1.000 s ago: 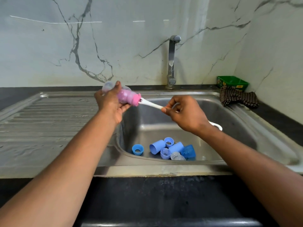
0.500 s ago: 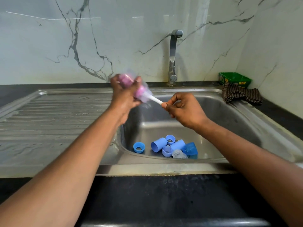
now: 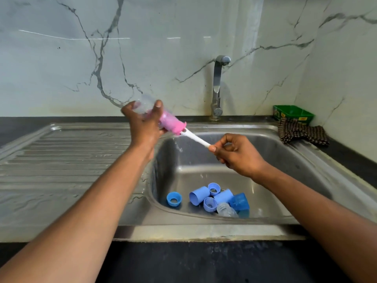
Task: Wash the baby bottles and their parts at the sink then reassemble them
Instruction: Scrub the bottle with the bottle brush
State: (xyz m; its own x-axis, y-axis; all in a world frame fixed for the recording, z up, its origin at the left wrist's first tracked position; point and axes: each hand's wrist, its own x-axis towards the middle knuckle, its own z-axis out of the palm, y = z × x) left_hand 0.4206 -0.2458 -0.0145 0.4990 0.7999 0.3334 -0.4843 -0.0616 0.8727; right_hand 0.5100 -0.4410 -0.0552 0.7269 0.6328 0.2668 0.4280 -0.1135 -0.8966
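Observation:
My left hand (image 3: 145,124) grips a clear baby bottle (image 3: 143,105) tilted above the sink's left rim, its mouth pointing down to the right. A pink sponge brush (image 3: 171,122) fills the bottle's lower half and sticks out of the mouth. My right hand (image 3: 236,154) pinches the brush's white handle (image 3: 196,139) between thumb and fingers. Water drips below the bottle mouth. In the sink basin (image 3: 265,172) lie several blue parts: a collar ring (image 3: 174,199), two caps (image 3: 199,195), rings, a translucent blue cover (image 3: 239,201) and a clear nipple (image 3: 225,209).
A steel tap (image 3: 218,86) stands behind the basin, with no water running. The ribbed drainboard (image 3: 65,160) lies to the left. A green box (image 3: 292,114) and a dark checked cloth (image 3: 302,132) sit at the back right corner. Marble wall behind.
The brush has slid further out of the bottle, more of the white handle showing. My right hand has drawn back to the right and down.

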